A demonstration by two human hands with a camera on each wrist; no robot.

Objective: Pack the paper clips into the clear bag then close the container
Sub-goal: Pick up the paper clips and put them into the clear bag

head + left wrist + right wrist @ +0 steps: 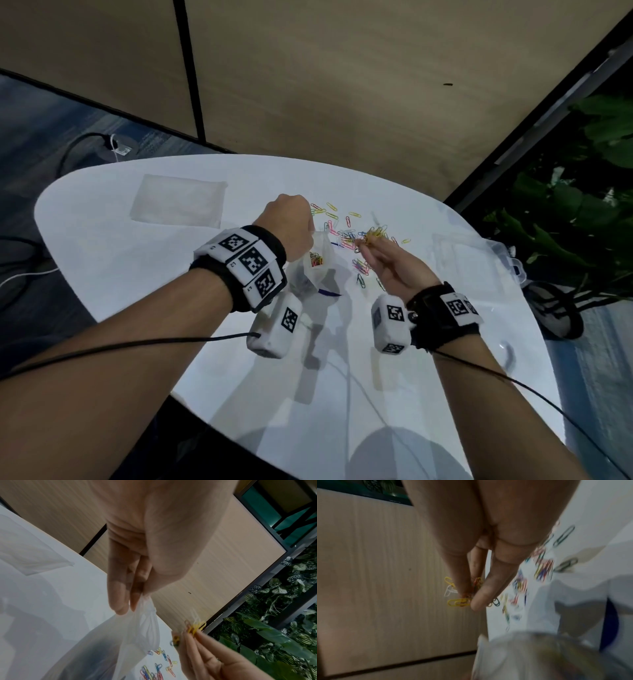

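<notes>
White tabletop, loose paper clips scattered beyond the fingers.
Clear bag is pinched by left hand; a yellow clip bunch is pinched by right hand.

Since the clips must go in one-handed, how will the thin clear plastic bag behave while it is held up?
Probably floppy: the thin clear plastic bag hangs creased from the left hand, pinched at its rim. Likely light, and its mouth may sag shut while the right hand brings the coloured paper clips.

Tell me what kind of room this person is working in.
Probably an office or meeting area: a rounded white table, tan wall panels with dark trim, blue carpet with cables, and leafy plants alongside.
</notes>
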